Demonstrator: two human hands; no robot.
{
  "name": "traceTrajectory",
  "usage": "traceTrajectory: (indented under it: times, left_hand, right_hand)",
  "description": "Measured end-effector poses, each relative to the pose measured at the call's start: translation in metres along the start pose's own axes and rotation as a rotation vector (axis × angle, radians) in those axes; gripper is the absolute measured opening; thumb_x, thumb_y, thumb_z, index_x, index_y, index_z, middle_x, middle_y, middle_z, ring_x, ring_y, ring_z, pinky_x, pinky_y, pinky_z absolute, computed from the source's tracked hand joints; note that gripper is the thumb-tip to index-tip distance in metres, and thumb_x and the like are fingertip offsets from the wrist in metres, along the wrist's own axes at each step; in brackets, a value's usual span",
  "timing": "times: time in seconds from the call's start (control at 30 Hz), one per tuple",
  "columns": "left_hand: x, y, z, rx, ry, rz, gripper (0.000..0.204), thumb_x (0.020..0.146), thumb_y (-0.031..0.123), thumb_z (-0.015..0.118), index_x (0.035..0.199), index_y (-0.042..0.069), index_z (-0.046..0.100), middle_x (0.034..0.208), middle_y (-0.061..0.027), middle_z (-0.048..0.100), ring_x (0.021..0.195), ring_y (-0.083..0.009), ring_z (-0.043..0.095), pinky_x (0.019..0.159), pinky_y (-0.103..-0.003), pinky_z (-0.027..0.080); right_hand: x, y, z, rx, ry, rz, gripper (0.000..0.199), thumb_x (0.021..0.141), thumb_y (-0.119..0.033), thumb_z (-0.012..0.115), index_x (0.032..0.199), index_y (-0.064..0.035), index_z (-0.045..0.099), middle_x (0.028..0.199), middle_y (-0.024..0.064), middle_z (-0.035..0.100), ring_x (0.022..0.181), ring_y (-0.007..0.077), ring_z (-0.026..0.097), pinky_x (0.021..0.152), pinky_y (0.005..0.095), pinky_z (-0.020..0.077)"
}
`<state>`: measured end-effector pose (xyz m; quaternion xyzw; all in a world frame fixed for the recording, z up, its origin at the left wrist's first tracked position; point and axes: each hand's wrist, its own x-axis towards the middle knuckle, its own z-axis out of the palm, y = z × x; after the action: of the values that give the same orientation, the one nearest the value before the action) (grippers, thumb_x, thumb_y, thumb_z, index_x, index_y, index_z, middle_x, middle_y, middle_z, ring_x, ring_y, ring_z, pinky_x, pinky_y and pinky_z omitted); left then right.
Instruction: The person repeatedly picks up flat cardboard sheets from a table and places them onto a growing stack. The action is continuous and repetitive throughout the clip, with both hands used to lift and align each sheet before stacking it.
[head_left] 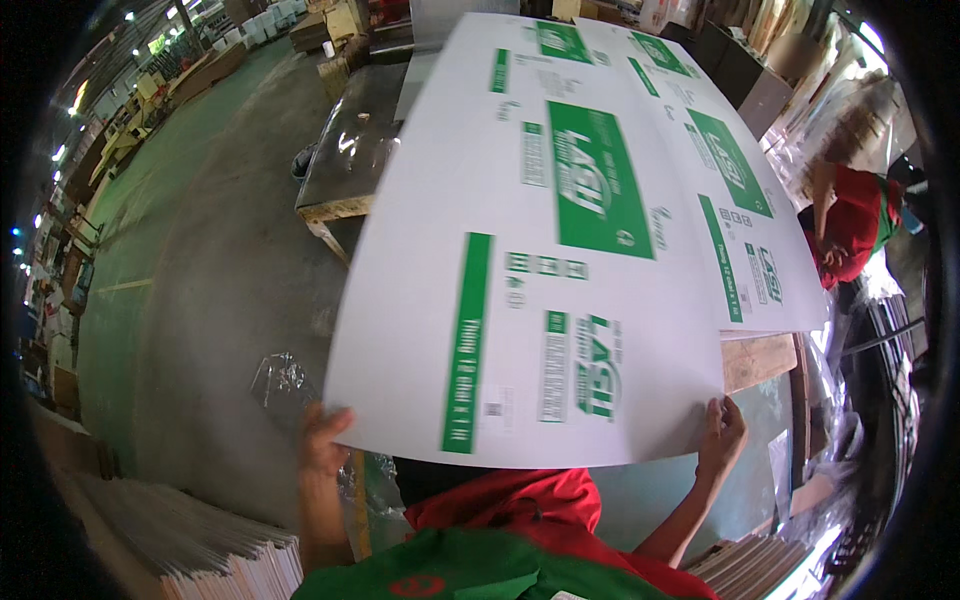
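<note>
Your left grip (324, 440) grasps the near left corner of the large white sheet (510, 350), thumb on its upper face. Your right grip (721, 441) grasps the same sheet at its near right corner. The sheet lies between your two grips, its near edge just in front of your torso, and stretches away from you, with green printed blocks facing up. To its right, a second printed sheet (790, 293) lies partly covered by it. Beyond the left edge stands a dark-topped desk (368, 125). Beside that desk is a small dark container (303, 162); you cannot tell what is in it from here.
</note>
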<state>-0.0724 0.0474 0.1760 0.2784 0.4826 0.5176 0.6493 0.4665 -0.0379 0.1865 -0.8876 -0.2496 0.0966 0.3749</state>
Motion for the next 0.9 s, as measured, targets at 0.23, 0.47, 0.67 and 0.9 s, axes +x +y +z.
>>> traceTrajectory:
  times: [0.23,0.47,0.67,0.9]
  left_hand:
    - [-0.016,0.01,-0.07,0.047,0.08,0.144,0.075,0.082,0.003,0.068,0.149,0.001,0.034,0.137,-0.015,0.053,0.118,-0.0238,0.058,0.092,-0.032,0.053]
    - [-0.001,-0.053,-0.086,0.231,-0.052,-0.047,0.088,0.082,0.002,0.063,0.158,0.006,0.018,0.155,-0.0116,0.035,0.141,-0.0264,0.035,0.115,-0.038,0.032]
    - [0.017,-0.06,-0.086,0.11,0.136,-0.009,0.078,0.088,0.009,0.062,0.155,0.001,0.024,0.154,-0.0151,0.036,0.139,-0.025,0.038,0.112,-0.036,0.032]
    - [0.033,-0.042,-0.066,0.325,0.212,0.002,0.072,0.087,0.01,0.063,0.15,-0.005,0.033,0.144,-0.0176,0.049,0.129,-0.0249,0.049,0.111,-0.035,0.034]
  right_hand:
    - [-0.009,-0.049,0.068,0.249,-0.547,-0.075,0.042,0.094,-0.019,0.063,0.128,0.0045,0.059,0.085,0.0126,0.068,0.064,0.0147,0.06,0.053,0.0309,0.0484]
    - [-0.022,0.019,0.121,0.242,-0.589,0.003,0.046,0.097,-0.017,0.058,0.141,-0.0066,0.052,0.082,0.0068,0.064,0.054,0.0095,0.051,0.041,0.0276,0.0418]
    - [-0.032,0.007,0.118,0.173,-0.591,0.122,0.048,0.098,-0.016,0.055,0.146,-0.0134,0.05,0.065,-0.0033,0.047,0.048,0.0061,0.04,0.039,0.0262,0.0389]
    - [-0.039,-0.001,0.127,0.171,-0.539,0.17,0.047,0.098,-0.017,0.055,0.145,-0.0152,0.051,0.063,-0.0062,0.038,0.048,0.0048,0.036,0.039,0.025,0.0359]
